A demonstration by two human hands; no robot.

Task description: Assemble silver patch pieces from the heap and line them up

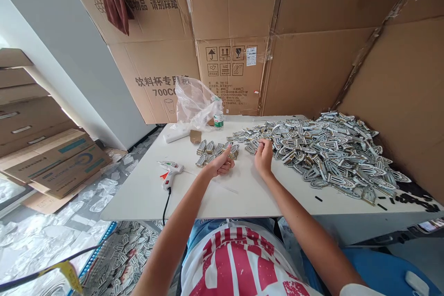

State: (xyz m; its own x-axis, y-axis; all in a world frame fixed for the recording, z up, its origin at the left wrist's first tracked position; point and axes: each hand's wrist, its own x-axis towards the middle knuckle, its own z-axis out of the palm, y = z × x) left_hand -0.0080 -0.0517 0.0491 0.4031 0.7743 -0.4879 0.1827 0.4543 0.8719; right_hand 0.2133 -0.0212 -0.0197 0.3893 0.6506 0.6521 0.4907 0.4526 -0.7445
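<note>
- Left hand (222, 164), fingers curled, near the small group of pieces (210, 147); cannot tell its grip.
- Right hand (264, 155), apart, beside the big pile (329, 152); grip unclear.
- Both lie on the worktop (284, 199).

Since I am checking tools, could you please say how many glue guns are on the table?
1: the glue gun lies on the table, left of the left hand. Any under the heap would be hidden.

White rectangular table (138, 199) carries a large heap of silver-grey oblong pieces (312, 148) at right, small grouped silver-grey pieces (210, 147) centrally, white red-triggered glue gun (169, 175) at left, short black strips (416, 201) at right corner
</note>
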